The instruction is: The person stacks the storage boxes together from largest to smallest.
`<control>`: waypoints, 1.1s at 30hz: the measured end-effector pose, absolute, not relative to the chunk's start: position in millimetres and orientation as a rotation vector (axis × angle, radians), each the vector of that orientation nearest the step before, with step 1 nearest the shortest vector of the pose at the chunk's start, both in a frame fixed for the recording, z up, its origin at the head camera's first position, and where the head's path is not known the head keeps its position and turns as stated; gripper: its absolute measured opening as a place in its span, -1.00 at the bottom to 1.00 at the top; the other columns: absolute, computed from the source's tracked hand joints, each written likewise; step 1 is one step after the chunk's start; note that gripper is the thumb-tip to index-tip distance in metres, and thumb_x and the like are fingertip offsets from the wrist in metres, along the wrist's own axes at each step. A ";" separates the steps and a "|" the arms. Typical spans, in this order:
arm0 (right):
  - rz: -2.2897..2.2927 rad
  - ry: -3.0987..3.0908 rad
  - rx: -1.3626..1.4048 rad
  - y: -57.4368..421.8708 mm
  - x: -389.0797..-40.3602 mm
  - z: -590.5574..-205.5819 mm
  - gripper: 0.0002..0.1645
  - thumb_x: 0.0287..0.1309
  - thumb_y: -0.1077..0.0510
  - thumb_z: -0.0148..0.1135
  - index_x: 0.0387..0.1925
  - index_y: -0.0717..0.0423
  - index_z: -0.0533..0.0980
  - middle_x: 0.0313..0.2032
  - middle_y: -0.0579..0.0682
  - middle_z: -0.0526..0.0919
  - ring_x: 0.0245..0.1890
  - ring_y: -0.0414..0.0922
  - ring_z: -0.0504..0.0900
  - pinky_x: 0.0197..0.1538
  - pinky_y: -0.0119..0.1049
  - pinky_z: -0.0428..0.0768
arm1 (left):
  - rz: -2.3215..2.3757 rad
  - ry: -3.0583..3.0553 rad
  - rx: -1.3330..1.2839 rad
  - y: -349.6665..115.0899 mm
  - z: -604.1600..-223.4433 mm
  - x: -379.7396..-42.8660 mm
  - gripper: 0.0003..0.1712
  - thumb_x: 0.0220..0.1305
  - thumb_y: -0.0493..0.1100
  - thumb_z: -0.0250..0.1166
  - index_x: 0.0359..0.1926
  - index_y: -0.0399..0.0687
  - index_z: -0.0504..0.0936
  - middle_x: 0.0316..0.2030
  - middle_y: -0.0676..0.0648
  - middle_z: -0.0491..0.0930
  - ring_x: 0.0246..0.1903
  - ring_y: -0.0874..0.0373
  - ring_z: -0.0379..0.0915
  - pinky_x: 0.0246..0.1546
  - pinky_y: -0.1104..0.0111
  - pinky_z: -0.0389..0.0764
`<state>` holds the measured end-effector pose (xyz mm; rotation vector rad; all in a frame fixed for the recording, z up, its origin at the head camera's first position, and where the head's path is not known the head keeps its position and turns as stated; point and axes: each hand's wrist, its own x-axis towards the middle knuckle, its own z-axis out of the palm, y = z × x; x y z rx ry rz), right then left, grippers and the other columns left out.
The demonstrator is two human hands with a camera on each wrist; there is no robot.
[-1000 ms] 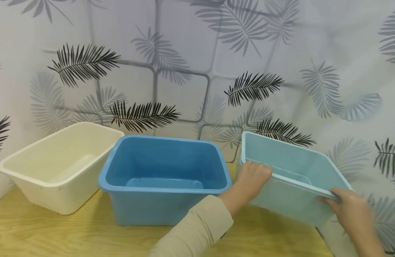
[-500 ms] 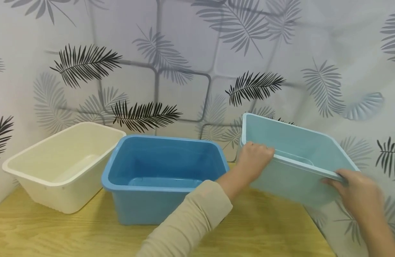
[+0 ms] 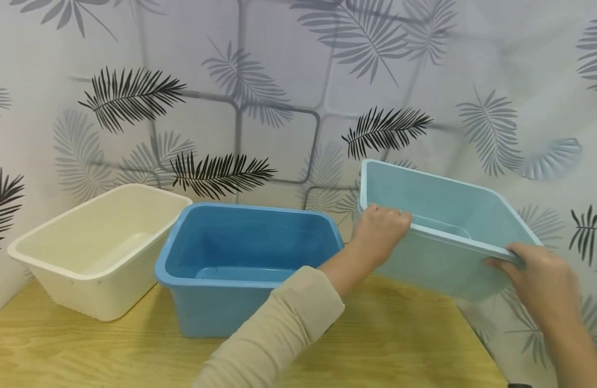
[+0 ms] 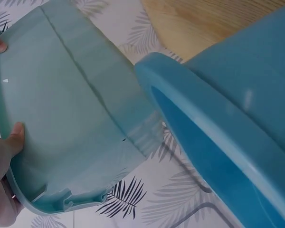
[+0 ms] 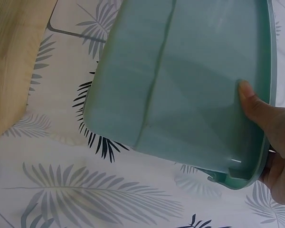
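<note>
Both hands hold a pale blue-green plastic tub (image 3: 439,264) up at the right of the head view, tilted down toward its right end. My left hand (image 3: 382,229) grips the near rim close to the left corner, its thumb against the outer wall in the left wrist view. At the right end of that rim is my right hand (image 3: 541,275), with fingers inside and the thumb (image 5: 249,95) pressed on the outside. The tub's underside hangs above the table's right edge. Just left of it stands a blue tub (image 3: 220,310), partly covered by my left forearm.
A cream tub (image 3: 84,293) sits at the table's left, its right side close to the blue tub. The wood table (image 3: 400,345) ends in a slanted edge on the right. Behind everything hangs a leaf-patterned white cloth (image 3: 279,64).
Both hands have raised the pale blue-green tub off the table's right side and brought it slightly left. The blue and cream tubs stay in place.
</note>
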<state>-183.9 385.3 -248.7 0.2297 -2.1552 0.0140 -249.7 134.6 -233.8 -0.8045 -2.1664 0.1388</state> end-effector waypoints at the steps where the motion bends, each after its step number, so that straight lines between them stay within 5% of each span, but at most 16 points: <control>1: 0.008 -2.140 0.236 384.3 -184.2 -247.7 -0.03 -0.18 -0.52 -0.35 -0.53 0.29 0.52 -0.52 0.35 0.61 -0.63 0.29 0.50 -0.56 0.13 0.42 | 0.132 -2.155 -0.802 133.8 -232.8 -249.7 -0.80 0.14 -0.28 0.19 -0.40 0.19 0.55 -0.55 0.25 0.56 -0.62 0.43 0.33 -0.62 0.57 0.14; 11: -0.014 -2.088 0.256 377.3 -184.6 -237.6 0.01 -0.13 -0.55 -0.35 -0.53 0.31 0.53 -0.54 0.35 0.61 -0.65 0.27 0.50 -0.56 0.11 0.43 | 0.101 -2.148 -0.788 126.9 -221.0 -246.2 -0.77 0.14 -0.31 0.18 -0.42 0.19 0.57 -0.57 0.25 0.55 -0.65 0.38 0.12 -0.63 0.55 -0.01; 23: 0.004 -2.093 0.312 362.8 -189.2 -233.1 -0.05 -0.14 -0.50 -0.32 -0.52 0.29 0.54 -0.55 0.29 0.62 -0.64 0.23 0.52 -0.54 0.08 0.44 | 0.087 -2.188 -0.771 108.2 -217.7 -243.7 -0.95 0.19 -0.11 0.27 -0.31 0.18 0.60 -0.45 0.23 0.63 -0.49 0.43 0.49 -0.58 0.56 0.10; 33: 0.018 -2.038 0.422 346.8 -200.6 -234.1 -0.07 -0.10 -0.50 -0.26 -0.55 0.29 0.54 -0.62 0.22 0.62 -0.71 0.13 0.47 -0.60 -0.02 0.39 | 0.079 -2.289 -0.760 85.9 -215.2 -241.7 -0.78 0.18 0.03 0.22 -0.17 0.13 0.60 -0.30 0.19 0.66 -0.33 0.39 0.56 -0.49 0.56 0.26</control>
